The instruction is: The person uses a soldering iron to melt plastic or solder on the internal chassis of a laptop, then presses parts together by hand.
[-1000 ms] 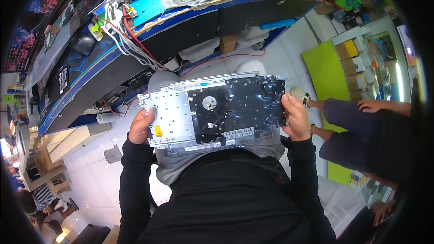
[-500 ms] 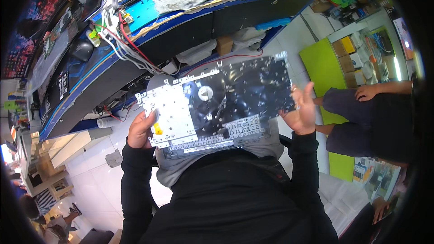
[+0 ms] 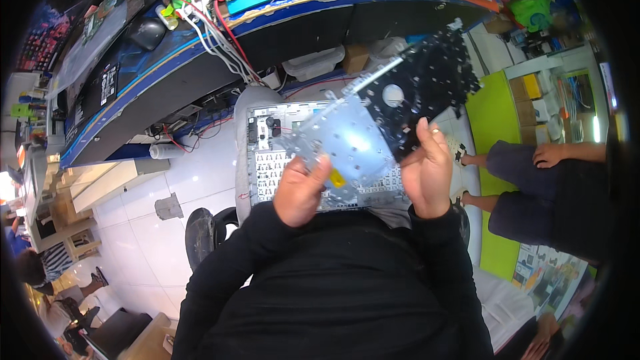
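Observation:
A thin laptop keyboard backing plate, part silver and part black with many small holes and a yellow patch, is raised at a tilt over my lap. My left hand grips its lower left corner, thumb on the face towards me. Along the lower right edge, my right hand is closed on the plate, some of its fingers hidden behind. Beneath, a laptop top case with a grid of key openings lies across my thighs, partly covered by the plate.
Ahead stands a dark workbench with hanging cables and a plastic bin below it. A mouse rests on the left part. At right, a seated person is near a green cabinet.
The plate has swung up and to the right, its black end higher now, and uncovered the case on my lap. My left hand moved right with it; my right hand closed on its edge.

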`<state>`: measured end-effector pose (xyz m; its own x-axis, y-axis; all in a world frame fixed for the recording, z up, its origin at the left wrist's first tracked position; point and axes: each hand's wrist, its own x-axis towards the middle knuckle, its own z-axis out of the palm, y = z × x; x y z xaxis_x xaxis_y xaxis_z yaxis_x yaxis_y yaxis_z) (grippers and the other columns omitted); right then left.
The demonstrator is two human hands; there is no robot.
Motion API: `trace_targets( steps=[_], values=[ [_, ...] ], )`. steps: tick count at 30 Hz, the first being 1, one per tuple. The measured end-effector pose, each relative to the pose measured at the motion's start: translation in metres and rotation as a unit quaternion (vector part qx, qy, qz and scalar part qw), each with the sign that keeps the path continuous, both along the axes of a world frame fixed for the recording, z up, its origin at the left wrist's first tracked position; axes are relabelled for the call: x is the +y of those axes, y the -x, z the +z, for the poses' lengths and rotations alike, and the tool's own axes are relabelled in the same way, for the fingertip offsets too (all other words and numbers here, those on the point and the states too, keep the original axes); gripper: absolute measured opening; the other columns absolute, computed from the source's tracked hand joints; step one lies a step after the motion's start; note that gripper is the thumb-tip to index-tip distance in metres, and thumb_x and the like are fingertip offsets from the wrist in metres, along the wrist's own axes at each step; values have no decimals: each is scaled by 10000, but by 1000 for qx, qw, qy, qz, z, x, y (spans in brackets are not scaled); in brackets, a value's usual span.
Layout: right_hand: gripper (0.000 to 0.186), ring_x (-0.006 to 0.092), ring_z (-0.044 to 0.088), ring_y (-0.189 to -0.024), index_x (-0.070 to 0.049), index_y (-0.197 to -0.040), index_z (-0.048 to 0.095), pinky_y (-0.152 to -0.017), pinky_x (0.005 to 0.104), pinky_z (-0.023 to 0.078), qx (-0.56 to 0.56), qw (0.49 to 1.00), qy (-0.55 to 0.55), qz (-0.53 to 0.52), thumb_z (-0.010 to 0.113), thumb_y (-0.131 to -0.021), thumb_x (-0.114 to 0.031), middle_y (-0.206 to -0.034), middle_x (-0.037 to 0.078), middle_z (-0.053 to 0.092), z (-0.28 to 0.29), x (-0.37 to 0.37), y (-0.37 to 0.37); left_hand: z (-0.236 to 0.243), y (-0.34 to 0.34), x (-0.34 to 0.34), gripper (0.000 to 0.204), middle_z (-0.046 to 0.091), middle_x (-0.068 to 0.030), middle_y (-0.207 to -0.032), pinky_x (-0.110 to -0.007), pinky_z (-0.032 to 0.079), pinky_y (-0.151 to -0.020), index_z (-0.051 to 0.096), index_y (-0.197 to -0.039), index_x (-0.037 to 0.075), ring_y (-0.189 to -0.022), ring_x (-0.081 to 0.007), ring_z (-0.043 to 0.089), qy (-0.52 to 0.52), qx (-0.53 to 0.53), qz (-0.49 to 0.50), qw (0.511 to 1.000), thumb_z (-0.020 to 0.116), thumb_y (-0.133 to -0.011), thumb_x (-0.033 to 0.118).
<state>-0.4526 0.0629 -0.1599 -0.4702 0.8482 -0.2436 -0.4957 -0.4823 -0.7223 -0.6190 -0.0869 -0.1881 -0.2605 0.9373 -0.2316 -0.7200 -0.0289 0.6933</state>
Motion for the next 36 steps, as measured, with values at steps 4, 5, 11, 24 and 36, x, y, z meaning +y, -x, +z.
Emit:
trace_targets(
  steps=[4,5,11,24,36],
  values=[
    [271,224,691,-1144,-33,-1325,553,-1003,408,564,-27,998,-43,-42,582,-1086,-158,-1271,99,682,6,1,-15,7,4,-17,553,608,-138,-1434,-366,442,-1110,524,-1456,-30,-1311,-205,565,-4,125,-193,973,719,-1019,246],
    [306,225,690,-1143,-34,-1352,546,-1010,408,560,-32,996,-72,-33,593,-1082,-170,-1283,92,680,4,4,-22,4,8,-20,553,608,-138,-1434,-366,442,-1110,524,-1456,-30,-1311,-205,565,-1,126,-187,974,719,-1019,246],
    [317,215,688,-1138,-26,-1372,542,-1001,391,558,-83,990,-112,-16,575,-1088,-163,-1293,102,679,12,36,-78,-14,54,-49,541,657,-222,-1310,-399,497,-1059,560,-1424,-25,-1234,-336,644,10,447,-253,858,741,-981,225],
    [359,109,634,-1022,36,-1302,632,-930,282,494,-325,835,-192,401,692,-1003,-154,-1119,41,694,52,95,-72,-16,142,-72,470,654,-151,-1316,-376,493,-1058,527,-1441,-34,-1211,-235,632,103,329,9,939,602,-1088,267],
    [368,150,632,-938,34,-1282,640,-875,341,514,-325,583,-265,696,732,-988,-167,-1004,69,691,2,78,51,-21,102,-64,394,714,-86,-1219,-324,519,-986,618,-1330,-39,-1076,-155,671,166,101,-159,968,721,-993,137]
  ],
)
